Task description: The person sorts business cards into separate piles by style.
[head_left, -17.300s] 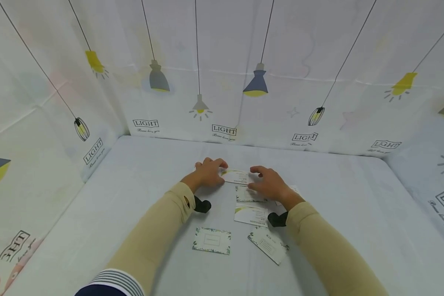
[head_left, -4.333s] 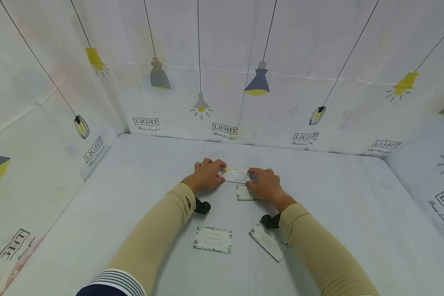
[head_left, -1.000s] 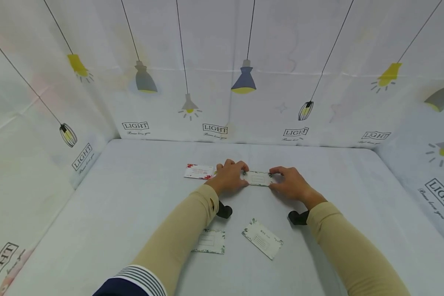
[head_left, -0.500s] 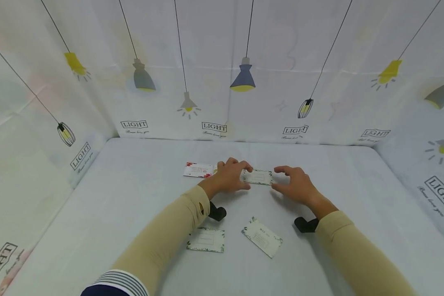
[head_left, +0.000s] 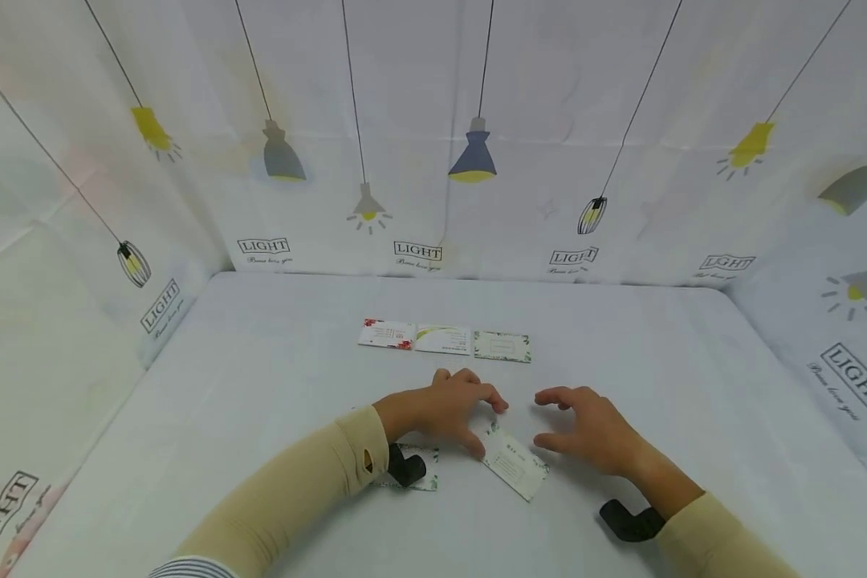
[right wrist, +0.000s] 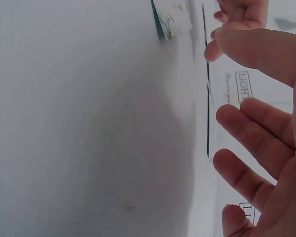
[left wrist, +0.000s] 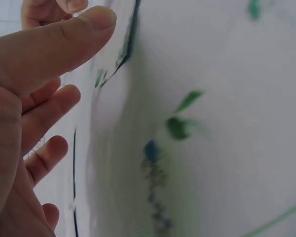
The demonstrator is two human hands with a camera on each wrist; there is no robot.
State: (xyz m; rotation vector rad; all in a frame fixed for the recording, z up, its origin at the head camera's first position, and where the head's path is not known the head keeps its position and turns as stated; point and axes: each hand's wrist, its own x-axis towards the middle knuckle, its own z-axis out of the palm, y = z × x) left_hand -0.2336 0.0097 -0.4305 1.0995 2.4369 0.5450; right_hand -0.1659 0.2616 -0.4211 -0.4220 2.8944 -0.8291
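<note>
A white business card with a green leaf border (head_left: 513, 463) lies slanted on the table between the hands. My left hand (head_left: 448, 405) hovers at its upper left corner, thumb and fingers spread around nothing. My right hand (head_left: 585, 425) is held to the right of that card, fingers apart, with nothing in its grasp. Under the left wrist lies another leaf-bordered card (head_left: 428, 474), partly hidden by the forearm and the black wrist mount. In the right wrist view, the slanted card (right wrist: 172, 17) shows beyond the thumb.
Farther back, three cards form a side-by-side row: a red-flowered card (head_left: 386, 334), a yellow-curved card (head_left: 443, 339) and a leaf-bordered card (head_left: 502, 346). The white table (head_left: 296, 321) ends at a backdrop (head_left: 535, 217) printed with lamps.
Earlier, cards stood in a column; now three sit in a row at the back. In the last half second both hands have left the row's right-hand card and come nearer, toward the slanted card.
</note>
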